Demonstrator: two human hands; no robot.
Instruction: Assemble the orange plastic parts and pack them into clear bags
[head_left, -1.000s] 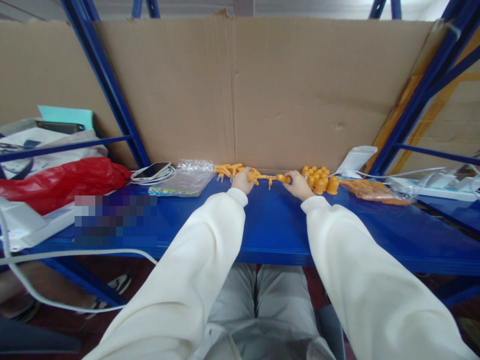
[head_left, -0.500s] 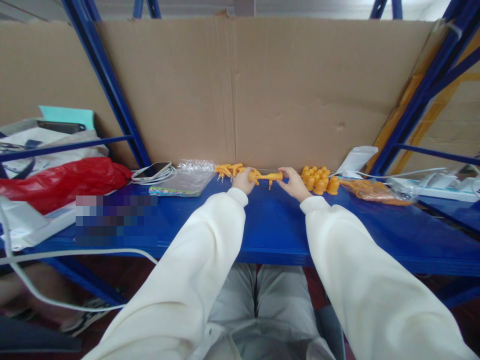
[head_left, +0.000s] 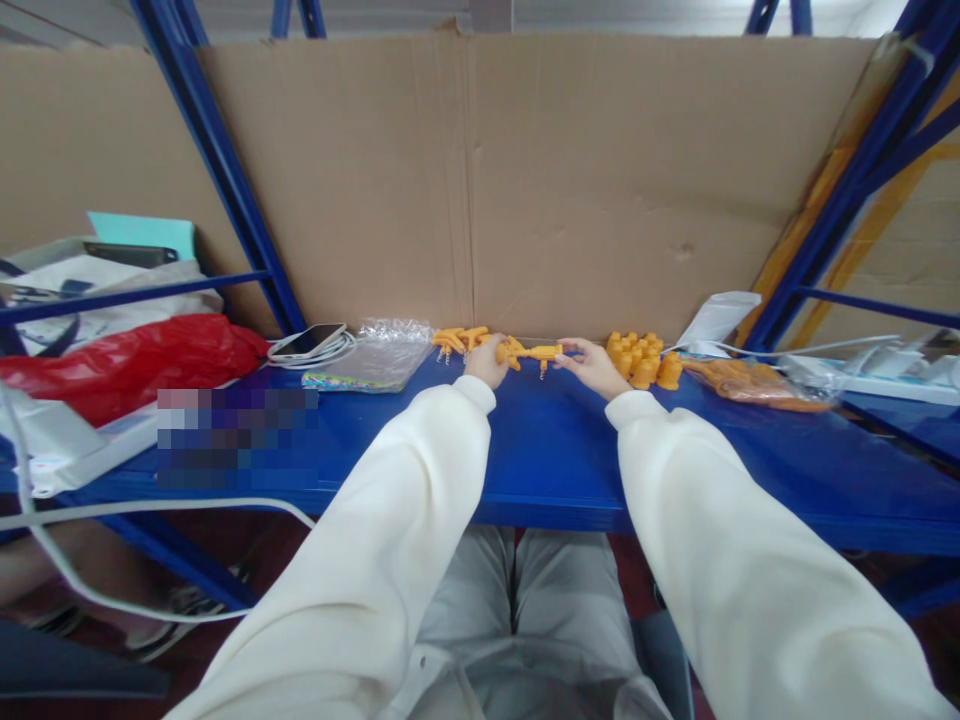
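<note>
Both of my hands reach to the back of the blue shelf point(head_left: 555, 460), each holding one end of a small orange plastic piece point(head_left: 534, 353). My left hand point(head_left: 487, 362) is closed around its left end. My right hand point(head_left: 595, 367) pinches its right end with the fingertips. A small pile of similar orange pieces point(head_left: 457, 340) lies just left of my left hand. A cluster of upright orange caps point(head_left: 639, 359) stands just right of my right hand. Small screws seem to stick down from the held piece.
A cardboard sheet point(head_left: 525, 180) backs the shelf. On the left lie a clear plastic bag point(head_left: 371, 360), a phone point(head_left: 307, 340) on a white cable and a red bag point(head_left: 120, 362). On the right are a bag of orange parts point(head_left: 750, 383), a white pouch point(head_left: 716, 318) and a power strip point(head_left: 885, 380).
My right hand has shifted slightly left along the orange piece and changed from a wrapped grip to a fingertip pinch. My left hand stayed put.
</note>
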